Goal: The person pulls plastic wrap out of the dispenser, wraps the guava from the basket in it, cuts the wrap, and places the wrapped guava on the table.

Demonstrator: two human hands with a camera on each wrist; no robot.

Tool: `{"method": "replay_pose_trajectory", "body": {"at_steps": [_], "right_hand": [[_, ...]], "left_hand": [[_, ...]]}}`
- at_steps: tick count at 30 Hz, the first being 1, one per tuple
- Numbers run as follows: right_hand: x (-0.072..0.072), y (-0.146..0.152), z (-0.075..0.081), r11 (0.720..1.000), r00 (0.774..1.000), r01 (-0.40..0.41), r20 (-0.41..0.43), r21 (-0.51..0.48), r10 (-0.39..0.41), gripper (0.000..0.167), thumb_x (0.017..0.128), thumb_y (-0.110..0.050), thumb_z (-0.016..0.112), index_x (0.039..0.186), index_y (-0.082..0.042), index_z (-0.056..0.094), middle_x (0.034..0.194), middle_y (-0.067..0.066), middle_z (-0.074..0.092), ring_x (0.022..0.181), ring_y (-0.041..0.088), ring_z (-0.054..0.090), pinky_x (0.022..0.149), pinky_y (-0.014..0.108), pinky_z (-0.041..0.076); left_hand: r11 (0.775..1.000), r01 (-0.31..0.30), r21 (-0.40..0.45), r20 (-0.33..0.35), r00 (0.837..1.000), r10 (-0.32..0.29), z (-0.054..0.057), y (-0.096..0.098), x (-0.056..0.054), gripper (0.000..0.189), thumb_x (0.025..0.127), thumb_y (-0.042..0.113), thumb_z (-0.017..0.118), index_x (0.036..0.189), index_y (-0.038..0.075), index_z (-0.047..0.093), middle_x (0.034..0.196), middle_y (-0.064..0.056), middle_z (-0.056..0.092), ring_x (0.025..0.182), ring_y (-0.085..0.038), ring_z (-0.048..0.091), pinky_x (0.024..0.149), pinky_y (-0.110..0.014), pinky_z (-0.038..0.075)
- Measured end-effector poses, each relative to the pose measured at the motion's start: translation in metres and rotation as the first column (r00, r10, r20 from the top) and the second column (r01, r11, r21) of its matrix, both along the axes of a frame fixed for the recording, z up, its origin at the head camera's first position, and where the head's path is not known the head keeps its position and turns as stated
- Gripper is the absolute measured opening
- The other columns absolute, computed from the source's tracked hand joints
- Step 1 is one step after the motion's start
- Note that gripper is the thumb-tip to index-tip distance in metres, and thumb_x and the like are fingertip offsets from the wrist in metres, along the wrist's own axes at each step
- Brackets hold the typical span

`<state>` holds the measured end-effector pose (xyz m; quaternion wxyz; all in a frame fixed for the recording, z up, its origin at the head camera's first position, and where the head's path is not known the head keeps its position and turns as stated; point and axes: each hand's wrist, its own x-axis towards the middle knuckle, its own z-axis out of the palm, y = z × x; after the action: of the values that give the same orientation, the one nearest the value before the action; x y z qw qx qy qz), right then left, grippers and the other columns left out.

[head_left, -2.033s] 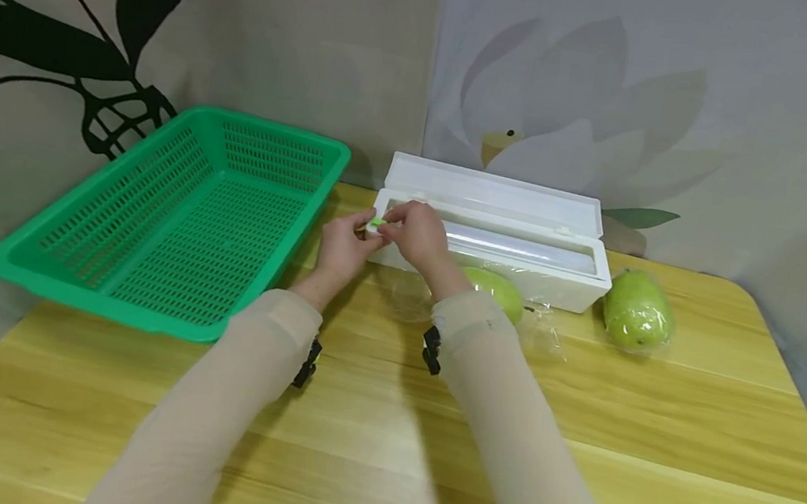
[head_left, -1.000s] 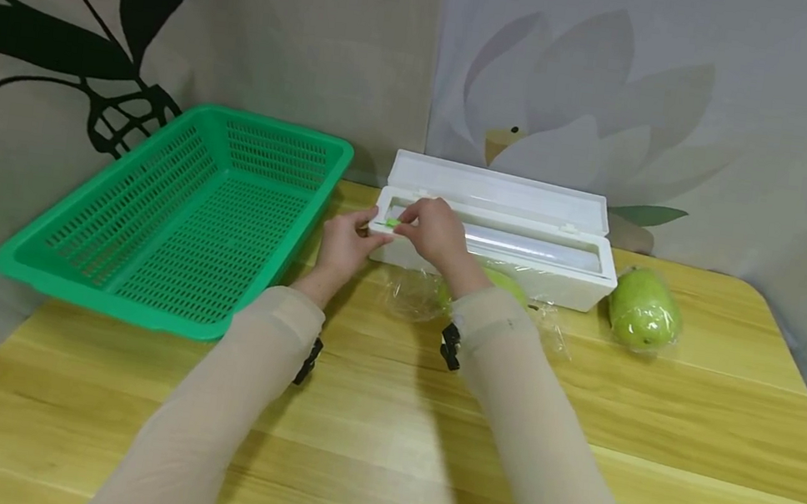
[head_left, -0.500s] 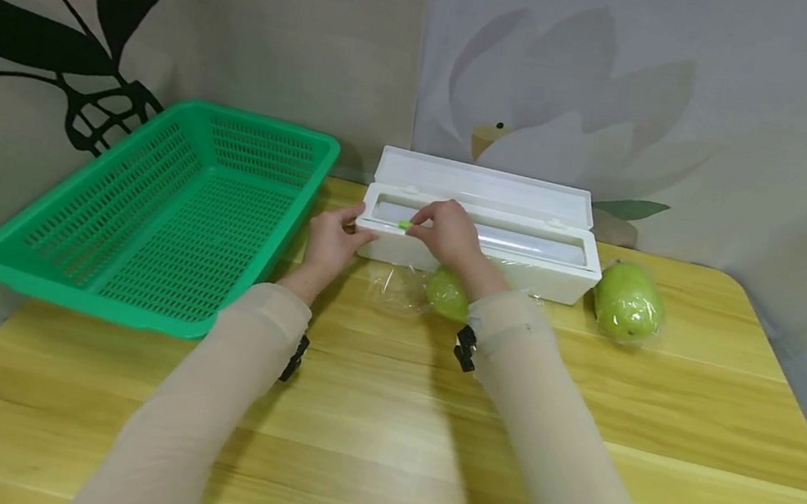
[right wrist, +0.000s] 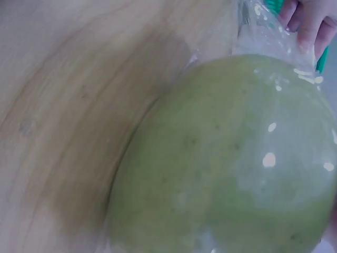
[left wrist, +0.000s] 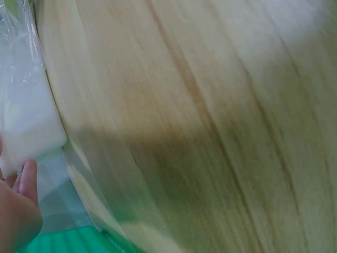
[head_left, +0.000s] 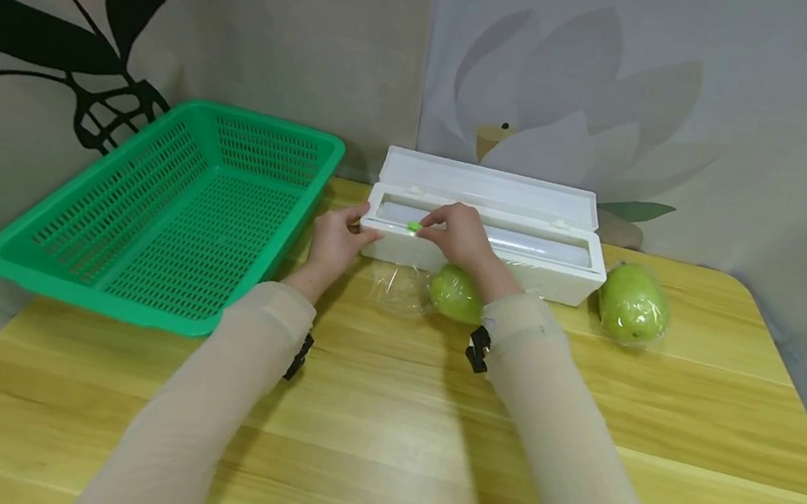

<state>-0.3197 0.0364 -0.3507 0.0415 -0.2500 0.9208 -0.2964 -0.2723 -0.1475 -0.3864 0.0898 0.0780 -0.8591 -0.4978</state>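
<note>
My left hand (head_left: pixel 333 240) grips the left end of a white cling film dispenser (head_left: pixel 551 282), thumb on its front. In the left wrist view, that hand (left wrist: pixel 20 211) is at the corner of the dispenser (left wrist: pixel 37 132). My right hand (head_left: pixel 462 236) pinches a small green slide cutter (head_left: pixel 414 226) on the dispenser's front rail, left of the middle. The lid (head_left: pixel 490 185) stands raised; a film roll (head_left: pixel 536 245) lies inside. Below my right wrist, a green pear (head_left: pixel 455 294) lies under clear film (head_left: pixel 399 289), partly hidden by the arm; this pear (right wrist: pixel 221 158) fills the right wrist view.
A film-wrapped green pear (head_left: pixel 633 304) sits just right of the dispenser. The green plastic basket (head_left: pixel 150 313) stands on the left of the wooden table (head_left: pixel 379 451). A patterned cloth wall (head_left: pixel 309 39) rises close behind the dispenser.
My right hand has slid the green cutter rightward along the rail from the dispenser's left end. The left hand keeps its grip there. More of the nearer pear's left side shows now.
</note>
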Motion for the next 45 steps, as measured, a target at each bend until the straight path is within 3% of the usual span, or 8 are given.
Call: {"method": "replay_pose_trajectory", "body": {"at_steps": [12,29,38,45], "right_hand": [[0.000,0.012,-0.007,0.998,0.998,-0.037,-0.060,-0.047,0.034,0.021,0.083,-0.015,0.070,0.096,0.000,0.072,0.099,0.015,0.070,0.098,0.029,0.052,0.091,0.040,0.041],[-0.001,0.026,-0.005,0.998,0.998,-0.052,-0.039,-0.044,0.050,0.022,0.084,-0.016,0.068,0.097,0.002,0.071,0.101,0.016,0.069,0.102,0.029,0.051,0.096,0.041,0.039],[0.001,0.035,-0.006,0.999,0.999,-0.011,-0.030,-0.044,0.010,0.022,0.084,-0.017,0.069,0.099,0.000,0.071,0.103,0.016,0.069,0.101,0.029,0.053,0.091,0.042,0.042],[0.001,0.047,-0.005,0.999,1.000,0.007,-0.020,-0.039,-0.008,0.022,0.085,-0.016,0.068,0.099,0.001,0.071,0.105,0.017,0.066,0.106,0.031,0.052,0.095,0.045,0.043]], "left_hand": [[1.000,0.012,0.009,0.004,1.000,-0.012,-0.003,0.003,0.000,0.057,0.079,0.009,0.073,0.130,-0.001,0.051,0.130,-0.017,0.055,0.107,-0.028,0.064,0.083,-0.031,0.055],[0.999,0.015,0.034,-0.009,1.000,-0.014,-0.004,0.006,0.001,0.057,0.078,0.008,0.073,0.130,0.000,0.051,0.131,-0.017,0.055,0.106,-0.028,0.064,0.082,-0.032,0.055],[1.000,0.003,0.029,-0.005,1.000,-0.003,-0.002,0.005,0.002,0.056,0.079,0.009,0.073,0.130,0.000,0.052,0.131,-0.017,0.055,0.107,-0.028,0.063,0.083,-0.032,0.055],[0.999,-0.002,0.040,0.002,1.000,0.002,0.000,0.000,0.002,0.056,0.080,0.009,0.072,0.131,0.000,0.050,0.132,-0.017,0.053,0.109,-0.028,0.063,0.084,-0.032,0.054]]}}
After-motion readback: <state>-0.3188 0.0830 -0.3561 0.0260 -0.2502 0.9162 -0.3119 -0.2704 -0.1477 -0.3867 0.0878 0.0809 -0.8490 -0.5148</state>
